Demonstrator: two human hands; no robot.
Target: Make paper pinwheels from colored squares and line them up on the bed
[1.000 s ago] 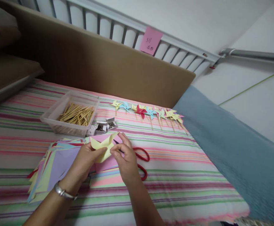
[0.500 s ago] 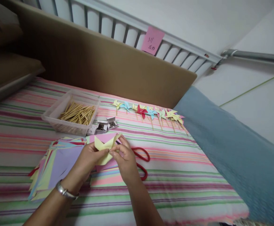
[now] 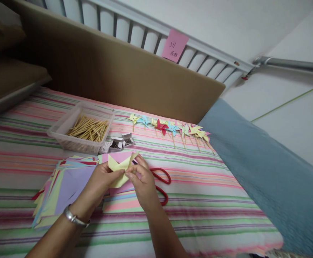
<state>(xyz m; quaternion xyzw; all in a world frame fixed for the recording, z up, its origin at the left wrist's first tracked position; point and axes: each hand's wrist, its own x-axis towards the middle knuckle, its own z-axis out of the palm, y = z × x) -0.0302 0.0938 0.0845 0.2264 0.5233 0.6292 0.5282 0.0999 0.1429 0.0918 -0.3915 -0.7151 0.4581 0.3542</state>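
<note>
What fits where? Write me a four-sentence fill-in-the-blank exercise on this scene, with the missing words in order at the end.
The left hand holds folded paper whose colour is pale ____.
The scissor handles beside the right hand are ____.
Wooden sticks lie ____ the clear container.
A silver bracelet circles the person's ____ wrist.

Missing words: yellow; red; inside; left.
</note>
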